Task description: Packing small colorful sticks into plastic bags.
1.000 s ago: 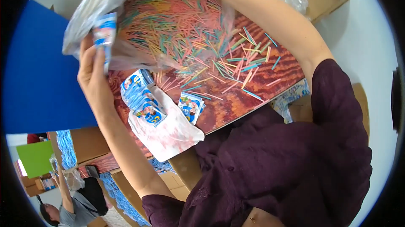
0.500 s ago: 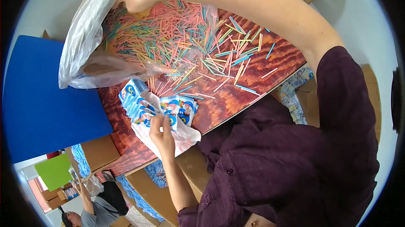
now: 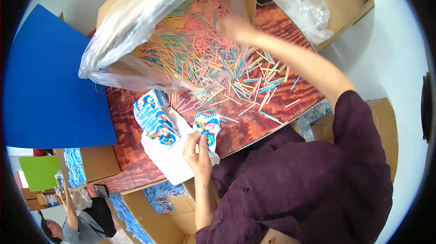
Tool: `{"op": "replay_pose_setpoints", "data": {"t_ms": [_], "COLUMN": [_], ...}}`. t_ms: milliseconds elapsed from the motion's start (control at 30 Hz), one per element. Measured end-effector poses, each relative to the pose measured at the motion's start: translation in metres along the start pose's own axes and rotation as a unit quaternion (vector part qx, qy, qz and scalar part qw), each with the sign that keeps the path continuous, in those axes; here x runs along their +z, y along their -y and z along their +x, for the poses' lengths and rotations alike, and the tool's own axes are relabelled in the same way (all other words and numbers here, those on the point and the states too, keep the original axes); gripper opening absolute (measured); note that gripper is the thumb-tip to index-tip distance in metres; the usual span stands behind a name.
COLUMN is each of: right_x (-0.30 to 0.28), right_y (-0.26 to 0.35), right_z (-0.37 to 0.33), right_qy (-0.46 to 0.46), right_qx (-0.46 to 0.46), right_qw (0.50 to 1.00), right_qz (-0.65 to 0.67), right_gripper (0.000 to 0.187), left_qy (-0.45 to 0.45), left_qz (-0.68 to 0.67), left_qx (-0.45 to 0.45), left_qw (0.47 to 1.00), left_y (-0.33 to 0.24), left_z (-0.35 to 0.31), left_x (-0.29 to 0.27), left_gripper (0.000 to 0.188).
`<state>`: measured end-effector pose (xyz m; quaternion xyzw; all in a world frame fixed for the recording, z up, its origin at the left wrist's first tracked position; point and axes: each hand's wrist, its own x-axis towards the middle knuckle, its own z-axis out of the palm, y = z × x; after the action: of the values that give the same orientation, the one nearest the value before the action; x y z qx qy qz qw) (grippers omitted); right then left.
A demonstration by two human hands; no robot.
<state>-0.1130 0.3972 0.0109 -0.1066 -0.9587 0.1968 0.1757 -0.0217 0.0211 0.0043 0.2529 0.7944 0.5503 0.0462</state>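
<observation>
Head view: packet (image 3: 208, 125) small, flat, roughly rectangular, white and blue with a colourful printed figure and crimped ends; lies tilted at the right edge of a white sheet (image 3: 163, 158) on the red-brown wood-grain surface (image 3: 125, 126). Left hand (image 3: 198, 155) at the packet's lower left edge, thumb and fingers drawn close together; cannot tell whether they pinch it or only touch it. Row of similar packets (image 3: 156, 121), overlapping, at the sheet's upper left. Right hand (image 3: 235, 29) over the heap of thin pink, yellow, green and blue sticks (image 3: 190, 39); motion blur, state of its fingers cannot be told, nor whether any sticks are held. Clear plastic bag (image 3: 113, 46) partly encloses the heap, hiding its far left side; bag's top cut off by the frame. Packet's lower left corner covered by the left hand.
</observation>
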Motion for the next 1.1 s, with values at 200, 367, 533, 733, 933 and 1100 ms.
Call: {"op": "replay_pose_setpoints", "data": {"t_ms": [200,367,533,733,933,1100], "right_x": [0.008,0.014,0.042,0.04,0.043,0.029], "right_y": [0.019,-0.003,-0.014,-0.017,-0.03,-0.044], "right_z": [-0.014,0.027,0.057,0.065,0.066,0.083], "right_qy": [-0.07,-0.182,-0.191,-0.128,-0.063,0.01], "right_qx": [-0.021,-0.051,-0.02,-0.08,-0.063,0.015], "right_qw": [0.997,0.979,0.941,0.94,0.96,0.994], "right_qz": [-0.006,-0.08,-0.279,-0.307,-0.265,-0.111], "right_gripper": [0.012,0.019,0.026,0.027,0.02,0.019], "left_qy": [0.004,-0.003,-0.007,0.003,0.008,0.0], "left_qz": [-0.058,-0.097,-0.103,-0.115,-0.1,-0.13], "left_qx": [-0.022,-0.069,-0.08,-0.089,-0.053,-0.095], "left_qw": [0.998,0.993,0.991,0.989,0.994,0.987], "left_y": [0.006,0.006,0.003,-0.001,-0.013,-0.007], "left_z": [-0.002,-0.001,-0.001,0.006,0.011,0.002], "left_x": [-0.004,-0.002,0.004,0.01,0.011,0.007], "left_gripper": [0.004,0.005,0.006,0.005,0.005,0.005]}}
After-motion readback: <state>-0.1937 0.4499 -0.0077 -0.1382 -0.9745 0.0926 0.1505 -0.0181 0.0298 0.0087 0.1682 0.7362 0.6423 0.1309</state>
